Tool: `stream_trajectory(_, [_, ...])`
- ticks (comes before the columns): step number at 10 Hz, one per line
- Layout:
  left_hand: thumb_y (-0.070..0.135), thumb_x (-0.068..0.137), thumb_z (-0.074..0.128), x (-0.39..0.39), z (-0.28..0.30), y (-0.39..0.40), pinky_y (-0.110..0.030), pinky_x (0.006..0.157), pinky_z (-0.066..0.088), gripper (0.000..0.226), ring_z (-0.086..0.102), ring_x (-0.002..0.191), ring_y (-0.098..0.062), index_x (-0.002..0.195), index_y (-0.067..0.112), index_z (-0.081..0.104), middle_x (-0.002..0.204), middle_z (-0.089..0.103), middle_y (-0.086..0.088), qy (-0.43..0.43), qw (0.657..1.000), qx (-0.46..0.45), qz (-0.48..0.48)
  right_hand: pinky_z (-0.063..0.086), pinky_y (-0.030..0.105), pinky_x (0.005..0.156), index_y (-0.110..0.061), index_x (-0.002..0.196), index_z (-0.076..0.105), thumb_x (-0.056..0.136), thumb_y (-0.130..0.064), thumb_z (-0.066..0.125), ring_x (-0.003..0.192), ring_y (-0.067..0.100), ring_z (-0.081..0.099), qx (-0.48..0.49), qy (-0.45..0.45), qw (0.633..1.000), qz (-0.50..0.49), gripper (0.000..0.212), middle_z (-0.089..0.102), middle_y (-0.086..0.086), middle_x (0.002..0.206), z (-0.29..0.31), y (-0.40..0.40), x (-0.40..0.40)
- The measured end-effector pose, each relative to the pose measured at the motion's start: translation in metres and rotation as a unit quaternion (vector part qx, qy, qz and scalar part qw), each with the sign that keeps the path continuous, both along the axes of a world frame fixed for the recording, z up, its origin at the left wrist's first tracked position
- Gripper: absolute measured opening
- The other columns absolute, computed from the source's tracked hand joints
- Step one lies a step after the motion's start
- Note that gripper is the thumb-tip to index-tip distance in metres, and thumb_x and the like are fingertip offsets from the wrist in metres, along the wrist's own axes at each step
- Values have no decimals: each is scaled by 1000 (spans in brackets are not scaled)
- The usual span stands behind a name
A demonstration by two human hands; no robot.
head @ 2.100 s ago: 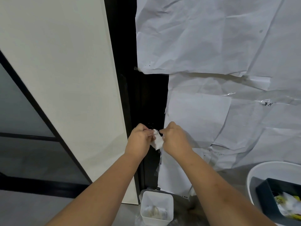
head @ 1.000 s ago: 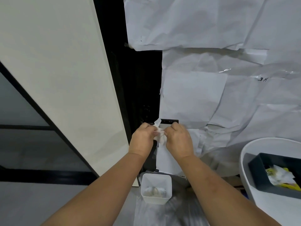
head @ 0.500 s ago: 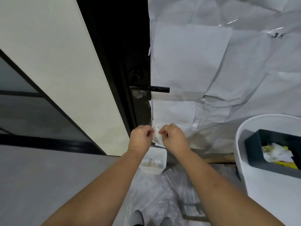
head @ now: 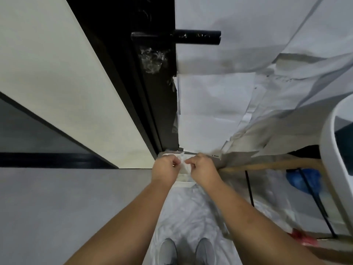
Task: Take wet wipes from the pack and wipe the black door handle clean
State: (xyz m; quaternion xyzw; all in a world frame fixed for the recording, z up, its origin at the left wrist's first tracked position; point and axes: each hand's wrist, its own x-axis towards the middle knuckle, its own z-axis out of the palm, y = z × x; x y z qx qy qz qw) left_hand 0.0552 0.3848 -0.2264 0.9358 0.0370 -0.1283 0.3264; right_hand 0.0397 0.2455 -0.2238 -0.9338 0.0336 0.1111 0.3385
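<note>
Two hands are bunched up right next to each other low in the head view, the left hand point(head: 166, 167) and the right hand point(head: 202, 169) both with fingers curled in, pinching a crumpled white wet wipe point(head: 183, 165) that sits between them. They're almost knuckle to knuckle, with just the wipe showing in the gap. Directly underneath the hands there's a small white bin point(head: 183, 183), mostly hidden, only its near rim peeking out below the wrists, so I can't tell what's in it. The black door handle point(head: 196, 37) is way up near the top, well apart from the hands, sticking out sideways from the black door edge point(head: 152, 92) over the white paper sheets point(head: 214, 111) taped across the door. Some crinkled clear plastic point(head: 151, 59) is stuck on the door just below the handle's base. Left of that is a cream wall panel point(head: 66, 83). Down at the bottom you can see a pair of grey shoes point(head: 188, 250) standing on clear plastic sheeting. Off to the right there's the curved rim of a white table point(head: 328, 159), with something blue point(head: 303, 178) on the floor beneath it.
</note>
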Motion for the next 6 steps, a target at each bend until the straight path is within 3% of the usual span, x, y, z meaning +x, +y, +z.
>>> stream_trajectory(2, [11,92,58,12,-58,1,-16,72,40,17,66,91,-20,101,12,73,104,72,-4,35,999,17,-11,40,18,88,-10,112,71,79,9,52,101,26,61,-3,60,998,-7,43,62,13,109,-50,6,14])
stream_trajectory(3, [13,95,55,18,-80,2,-21,88,41,34,60,111,-25,128,10,62,130,58,-11,44,997,49,-50,35,13,86,-16,123,65,84,5,49,108,24,59,-11,90,996,-13,47,59,10,118,-66,6,18])
stream_trajectory(4, [12,96,51,20,-93,7,-30,91,43,39,57,115,-29,134,6,54,132,55,-15,71,992,86,-61,35,14,94,-16,127,62,87,3,48,114,22,56,-4,104,994,-34,46,57,8,127,-77,5,21])
stream_trajectory(6, [12,97,48,16,-92,12,-30,97,44,44,55,122,-25,141,13,50,136,56,-11,74,995,55,-26,36,12,84,-14,122,65,87,0,50,106,23,60,2,96,993,-64,41,57,7,124,-77,5,14])
